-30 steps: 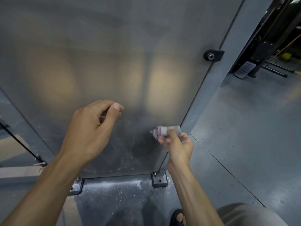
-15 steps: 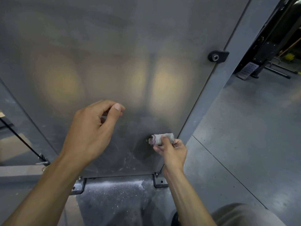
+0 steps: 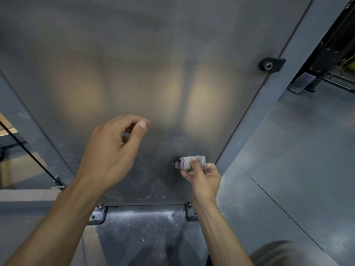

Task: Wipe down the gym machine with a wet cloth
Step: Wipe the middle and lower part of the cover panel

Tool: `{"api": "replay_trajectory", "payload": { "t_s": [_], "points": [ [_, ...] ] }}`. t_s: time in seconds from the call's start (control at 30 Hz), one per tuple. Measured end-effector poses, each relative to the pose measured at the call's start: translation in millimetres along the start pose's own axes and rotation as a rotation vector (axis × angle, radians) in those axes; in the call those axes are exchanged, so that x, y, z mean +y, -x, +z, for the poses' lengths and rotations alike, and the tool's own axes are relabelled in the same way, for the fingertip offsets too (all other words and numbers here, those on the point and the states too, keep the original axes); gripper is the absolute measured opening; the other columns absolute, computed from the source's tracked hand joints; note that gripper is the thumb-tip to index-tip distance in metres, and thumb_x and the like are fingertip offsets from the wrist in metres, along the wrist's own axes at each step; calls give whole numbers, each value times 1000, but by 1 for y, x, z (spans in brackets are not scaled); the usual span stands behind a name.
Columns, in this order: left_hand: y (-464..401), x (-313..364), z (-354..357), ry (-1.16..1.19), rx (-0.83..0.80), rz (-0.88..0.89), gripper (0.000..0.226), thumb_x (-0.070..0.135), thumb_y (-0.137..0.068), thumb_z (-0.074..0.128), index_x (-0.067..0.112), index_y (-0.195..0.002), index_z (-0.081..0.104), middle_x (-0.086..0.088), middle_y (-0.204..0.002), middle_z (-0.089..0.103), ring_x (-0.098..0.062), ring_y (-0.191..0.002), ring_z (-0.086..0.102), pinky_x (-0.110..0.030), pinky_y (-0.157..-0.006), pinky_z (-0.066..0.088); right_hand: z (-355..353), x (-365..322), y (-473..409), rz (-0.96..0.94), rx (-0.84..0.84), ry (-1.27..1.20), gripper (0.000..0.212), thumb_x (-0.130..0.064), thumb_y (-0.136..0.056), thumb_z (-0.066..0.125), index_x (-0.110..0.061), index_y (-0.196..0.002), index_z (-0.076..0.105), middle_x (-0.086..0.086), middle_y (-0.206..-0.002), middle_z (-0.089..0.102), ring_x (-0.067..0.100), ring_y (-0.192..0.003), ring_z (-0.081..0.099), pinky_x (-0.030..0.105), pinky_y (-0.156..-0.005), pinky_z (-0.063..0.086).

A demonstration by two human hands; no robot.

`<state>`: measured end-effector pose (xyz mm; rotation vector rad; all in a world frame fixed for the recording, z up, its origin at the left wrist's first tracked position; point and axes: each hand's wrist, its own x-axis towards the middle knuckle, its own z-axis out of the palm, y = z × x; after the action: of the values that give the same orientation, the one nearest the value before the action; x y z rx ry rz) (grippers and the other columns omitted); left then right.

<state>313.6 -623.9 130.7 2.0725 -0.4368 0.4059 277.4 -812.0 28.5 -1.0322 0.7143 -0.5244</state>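
Observation:
The gym machine's big grey metal panel point(image 3: 134, 64) fills most of the view. My right hand point(image 3: 203, 176) pinches a small bunched white and purple cloth point(image 3: 192, 162) against the panel's lower right corner, close to the grey frame post point(image 3: 255, 116). White smears mark the dark lower part of the panel beside the cloth. My left hand point(image 3: 111, 150) hovers in front of the panel's lower middle, fingers loosely curled, thumb up, holding nothing.
White dust lies on the floor point(image 3: 142, 223) under the panel, between two black mounting brackets point(image 3: 98, 215). A black knob point(image 3: 270, 64) sits on the post. Dark gym equipment point(image 3: 330, 54) stands at the upper right, a thin black cable point(image 3: 28, 154) at the left.
My right hand has slid the cloth down and a little left along the panel's lower right corner. My left hand has stayed about where it was.

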Motion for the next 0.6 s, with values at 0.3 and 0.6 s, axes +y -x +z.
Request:
{"api": "replay_trajectory", "payload": {
  "t_s": [0.3, 0.6],
  "points": [
    [2, -7, -9, -6, -3, -15, 16, 30, -101, 59, 27, -100, 74, 15, -93, 74, -4, -91, 69, -16, -79, 50, 32, -63, 23, -122, -205, -174, 16, -3, -95, 68, -4, -92, 53, 25, -86, 73, 25, -65, 74, 28, -62, 62],
    [3, -7, -15, 3, 3, -27, 16, 28, -101, 60, 27, -101, 75, 16, -93, 73, -3, -89, 67, -7, -75, 46, 16, 4, 12, 27, -55, 5, 26, 0, -94, 68, -9, -82, 47, 20, -75, 63, 18, -57, 70, 30, -56, 61]
  ]
}}
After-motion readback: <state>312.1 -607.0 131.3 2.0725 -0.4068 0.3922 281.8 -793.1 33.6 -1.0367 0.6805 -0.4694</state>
